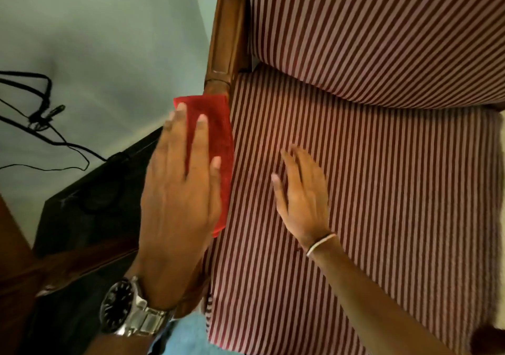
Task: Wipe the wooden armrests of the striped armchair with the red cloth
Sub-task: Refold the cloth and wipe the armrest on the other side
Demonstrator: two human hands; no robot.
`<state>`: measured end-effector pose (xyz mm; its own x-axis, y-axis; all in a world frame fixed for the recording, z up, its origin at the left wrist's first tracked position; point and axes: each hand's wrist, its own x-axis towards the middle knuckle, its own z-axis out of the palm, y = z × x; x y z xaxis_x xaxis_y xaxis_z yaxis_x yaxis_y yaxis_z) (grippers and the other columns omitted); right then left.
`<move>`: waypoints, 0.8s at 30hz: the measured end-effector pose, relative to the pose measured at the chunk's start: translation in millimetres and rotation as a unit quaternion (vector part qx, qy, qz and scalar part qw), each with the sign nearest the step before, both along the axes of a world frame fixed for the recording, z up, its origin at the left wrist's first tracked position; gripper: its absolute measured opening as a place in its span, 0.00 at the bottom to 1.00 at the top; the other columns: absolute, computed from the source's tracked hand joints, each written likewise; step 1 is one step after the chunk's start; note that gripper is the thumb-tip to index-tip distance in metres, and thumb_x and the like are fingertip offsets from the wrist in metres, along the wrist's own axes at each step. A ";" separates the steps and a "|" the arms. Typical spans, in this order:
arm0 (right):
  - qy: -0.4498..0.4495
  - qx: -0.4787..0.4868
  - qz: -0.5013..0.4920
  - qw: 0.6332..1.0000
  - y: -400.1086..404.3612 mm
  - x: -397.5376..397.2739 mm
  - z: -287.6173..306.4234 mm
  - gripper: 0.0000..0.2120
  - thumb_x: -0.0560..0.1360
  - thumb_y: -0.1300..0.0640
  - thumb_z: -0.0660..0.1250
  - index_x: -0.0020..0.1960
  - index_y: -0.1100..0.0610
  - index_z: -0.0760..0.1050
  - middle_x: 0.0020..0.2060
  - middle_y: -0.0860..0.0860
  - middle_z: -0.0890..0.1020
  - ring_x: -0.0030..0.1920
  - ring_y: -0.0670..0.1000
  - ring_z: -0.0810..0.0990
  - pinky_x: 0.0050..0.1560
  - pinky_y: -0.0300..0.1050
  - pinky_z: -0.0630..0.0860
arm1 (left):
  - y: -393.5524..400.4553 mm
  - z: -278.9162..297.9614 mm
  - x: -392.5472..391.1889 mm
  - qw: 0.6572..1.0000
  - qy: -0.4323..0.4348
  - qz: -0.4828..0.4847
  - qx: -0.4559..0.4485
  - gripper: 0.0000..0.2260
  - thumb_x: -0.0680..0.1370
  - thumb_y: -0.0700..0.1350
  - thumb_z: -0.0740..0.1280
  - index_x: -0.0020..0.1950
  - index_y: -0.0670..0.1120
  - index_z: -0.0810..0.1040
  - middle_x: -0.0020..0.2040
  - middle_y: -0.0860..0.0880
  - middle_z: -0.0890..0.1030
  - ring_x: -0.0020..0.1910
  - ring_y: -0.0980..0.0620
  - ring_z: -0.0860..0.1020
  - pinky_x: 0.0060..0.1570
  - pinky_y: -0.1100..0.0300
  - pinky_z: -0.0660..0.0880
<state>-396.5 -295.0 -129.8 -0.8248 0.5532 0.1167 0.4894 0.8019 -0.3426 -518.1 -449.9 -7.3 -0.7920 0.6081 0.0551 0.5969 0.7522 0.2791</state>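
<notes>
Because our left hand (177, 182) lies flat and spread on the red cloth (218, 141), with no finger curled round it, we judge that the cloth could slide out from under the palm and drop off the outer side of the wooden armrest (225, 40), down toward the black box (90, 204) that stands just beside the armrest. The cloth is draped along the armrest's top, and its inner edge hangs against the striped seat cushion (355, 190), so a stroke that drifts inward would rub upholstery rather than wood. The carved part of the armrest beyond the cloth, toward the chair back (382, 26), shows bare; we judge a hurried pass might skip its grooves. Our right hand (303, 196) is open with fingers loosely spread, holding nothing, resting on or just over the cushion inward of the armrest; if it takes weight, a slip there could jolt the wiping hand. The black cables (41, 114) hang against the wall, well outward of the armrest. We see no container holding anything; whether the black box is one, we cannot tell.
</notes>
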 end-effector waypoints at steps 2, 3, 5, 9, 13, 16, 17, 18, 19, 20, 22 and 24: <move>-0.125 0.012 0.039 0.991 -6.1 22.6 -30.0 0.29 0.84 0.45 0.57 0.80 0.60 0.62 0.81 0.60 0.61 0.82 0.59 0.59 0.79 0.59 0.64 | 12.8 -10.4 -4.9 0.998 -0.031 -0.011 -0.048 0.27 0.86 0.51 0.51 0.83 0.42 0.53 0.83 0.38 0.53 0.82 0.39 0.55 0.78 0.44 0.55; -0.147 0.017 0.049 0.988 -7.7 29.5 -41.1 0.31 0.84 0.44 0.55 0.82 0.59 0.58 0.82 0.59 0.57 0.83 0.57 0.55 0.80 0.59 0.61 | 17.2 -16.2 -7.3 0.996 -0.058 -0.007 -0.067 0.28 0.86 0.53 0.49 0.83 0.42 0.49 0.84 0.39 0.49 0.83 0.40 0.51 0.79 0.42 0.56; -0.150 0.033 0.048 0.987 -6.5 32.3 -55.4 0.32 0.84 0.42 0.53 0.82 0.58 0.56 0.83 0.58 0.55 0.84 0.56 0.53 0.82 0.58 0.57 | 16.7 -28.5 -10.5 0.995 -0.075 -0.010 -0.072 0.29 0.86 0.53 0.48 0.84 0.43 0.46 0.84 0.40 0.46 0.83 0.42 0.48 0.79 0.41 0.60; -0.143 0.047 0.045 0.988 -5.0 32.4 -65.7 0.32 0.84 0.41 0.49 0.82 0.57 0.56 0.83 0.57 0.55 0.84 0.55 0.52 0.83 0.56 0.52 | -5.7 -44.4 6.4 0.994 -0.007 -0.075 -0.085 0.28 0.86 0.51 0.50 0.84 0.44 0.48 0.84 0.39 0.49 0.83 0.42 0.49 0.78 0.40 0.60; -0.140 0.058 0.044 0.987 -5.9 30.8 -70.2 0.31 0.84 0.42 0.51 0.82 0.57 0.57 0.83 0.58 0.56 0.83 0.56 0.54 0.83 0.56 0.53 | 10.2 -45.9 -12.5 0.988 0.025 -0.116 -0.096 0.29 0.85 0.49 0.54 0.83 0.44 0.49 0.84 0.39 0.50 0.83 0.40 0.50 0.79 0.41 0.52; -0.144 0.062 0.044 0.987 -4.3 32.1 -72.2 0.32 0.84 0.42 0.51 0.82 0.57 0.57 0.83 0.57 0.56 0.84 0.56 0.54 0.83 0.56 0.52 | 58.2 -40.4 -50.4 0.988 0.050 -0.122 -0.084 0.31 0.83 0.45 0.59 0.84 0.44 0.49 0.84 0.40 0.49 0.84 0.41 0.47 0.81 0.44 0.47; -0.142 0.061 0.046 0.987 -4.9 32.5 -73.2 0.32 0.84 0.42 0.51 0.82 0.57 0.57 0.83 0.57 0.56 0.84 0.56 0.54 0.84 0.55 0.51 | 70.5 -39.1 -61.0 0.989 0.052 -0.115 -0.081 0.32 0.83 0.44 0.59 0.84 0.44 0.48 0.84 0.40 0.48 0.84 0.41 0.47 0.81 0.44 0.47; -0.138 0.063 0.047 0.987 -4.5 31.9 -73.7 0.32 0.84 0.42 0.51 0.82 0.57 0.57 0.83 0.57 0.56 0.84 0.56 0.54 0.84 0.55 0.51 | 76.8 -38.2 -66.2 0.990 0.050 -0.105 -0.081 0.31 0.83 0.44 0.59 0.84 0.45 0.48 0.84 0.41 0.47 0.84 0.42 0.47 0.82 0.44 0.47; -0.135 0.063 0.048 0.988 -3.5 31.5 -74.1 0.32 0.84 0.42 0.51 0.82 0.57 0.57 0.83 0.57 0.56 0.84 0.56 0.54 0.84 0.55 0.50 | 74.8 -38.4 -63.8 0.992 0.040 -0.093 -0.079 0.30 0.84 0.44 0.57 0.84 0.45 0.47 0.85 0.41 0.47 0.84 0.42 0.46 0.82 0.44 0.48; -0.134 0.064 0.048 0.988 -2.9 31.7 -73.6 0.32 0.83 0.42 0.51 0.82 0.57 0.57 0.83 0.57 0.56 0.84 0.56 0.54 0.84 0.55 0.50 | 65.5 -38.4 -54.3 0.993 0.031 -0.082 -0.075 0.29 0.85 0.45 0.56 0.84 0.45 0.47 0.85 0.41 0.47 0.84 0.43 0.46 0.82 0.45 0.48; -0.132 0.066 0.047 0.988 -3.6 32.3 -72.4 0.32 0.83 0.42 0.52 0.82 0.57 0.58 0.82 0.58 0.57 0.83 0.56 0.55 0.84 0.55 0.50 | 32.0 -38.2 -20.1 0.993 0.022 -0.079 -0.082 0.29 0.85 0.45 0.57 0.84 0.44 0.49 0.84 0.41 0.48 0.84 0.42 0.46 0.82 0.46 0.46; -0.141 0.070 0.039 0.987 -5.1 31.7 -72.6 0.32 0.83 0.42 0.51 0.82 0.57 0.57 0.83 0.58 0.56 0.83 0.56 0.55 0.84 0.54 0.48 | -3.3 -37.7 14.1 0.989 0.020 -0.098 -0.112 0.31 0.83 0.47 0.59 0.83 0.42 0.51 0.84 0.39 0.50 0.83 0.41 0.47 0.82 0.47 0.41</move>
